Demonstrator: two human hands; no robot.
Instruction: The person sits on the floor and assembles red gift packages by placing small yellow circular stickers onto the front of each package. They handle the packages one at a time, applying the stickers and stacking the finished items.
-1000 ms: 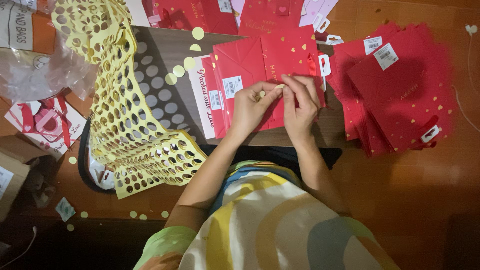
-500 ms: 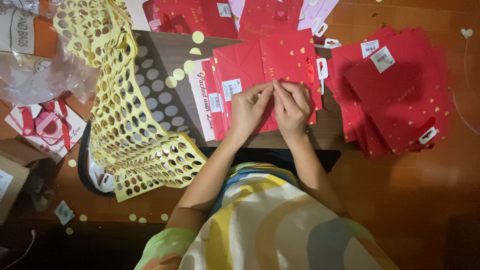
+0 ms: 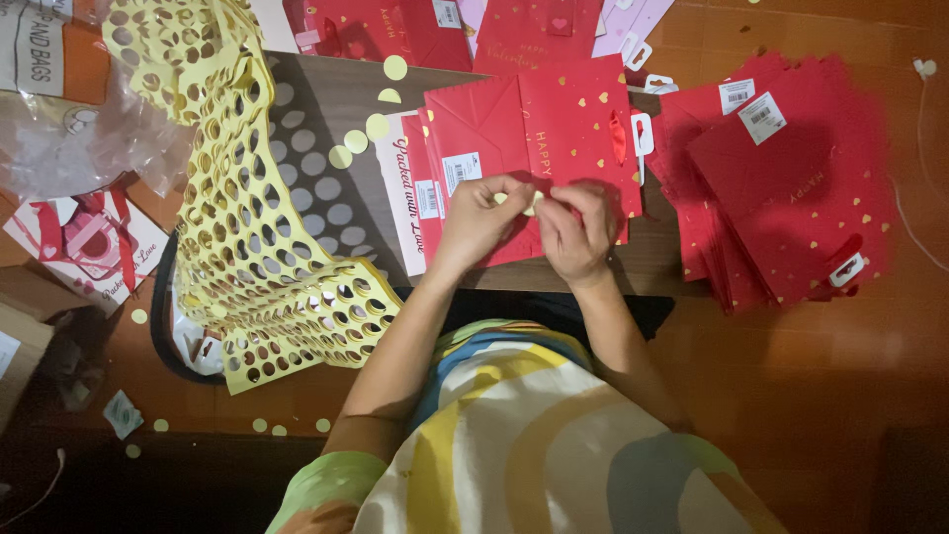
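A flat red gift bag [image 3: 554, 124] with gold hearts lies on a grey board [image 3: 326, 109] in front of me. Both hands rest on its near edge. My left hand [image 3: 481, 220] and my right hand [image 3: 578, 235] meet fingertip to fingertip and pinch a small pale yellow round sticker [image 3: 535, 199] between them. More folded red bags lie under and just left of this bag, white tags showing.
A long yellow sheet punched full of round holes [image 3: 247, 227] drapes across the left. A stack of red bags [image 3: 791, 178] lies at the right. Loose yellow dots [image 3: 394, 67] dot the board. Clear plastic wrapping [image 3: 69, 138] and a cardboard box [image 3: 20, 356] sit far left.
Both hands have slid a little toward me along the red bag and drawn closer together. The yellow sticker stays pinched between the fingertips.
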